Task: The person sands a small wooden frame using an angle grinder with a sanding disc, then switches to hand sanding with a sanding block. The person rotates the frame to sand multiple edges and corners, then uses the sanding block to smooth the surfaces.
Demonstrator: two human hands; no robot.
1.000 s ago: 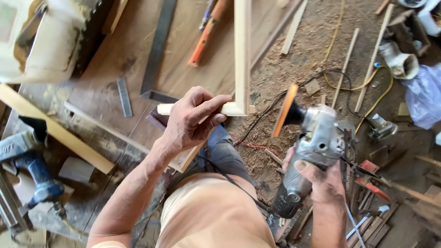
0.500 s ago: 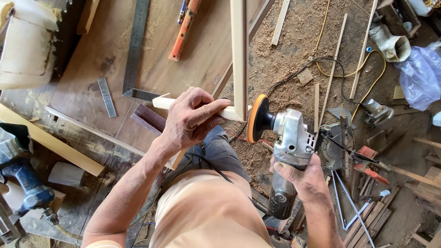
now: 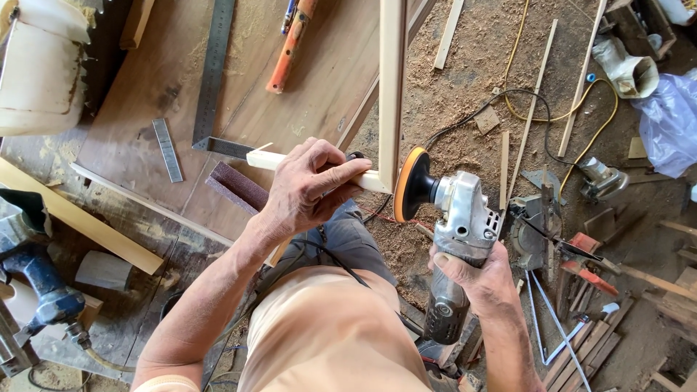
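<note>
With your left hand (image 3: 308, 190) clenched around the pale wooden frame (image 3: 390, 94) at centre frame and your right hand (image 3: 478, 279) wrapped around the angle grinder (image 3: 454, 236), you're sanding its corner; next, hold the orange-rimmed disc (image 3: 408, 184) flat there.

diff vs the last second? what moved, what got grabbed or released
The right hand swung the angle grinder left and turned it, so its orange-rimmed sanding disc, held clear a second ago, now meets the outer corner of the pale wooden frame. Nothing was taken up or let go. The left hand keeps its grip on the frame's lower rail, and the steel square on the bench has not moved.
</note>
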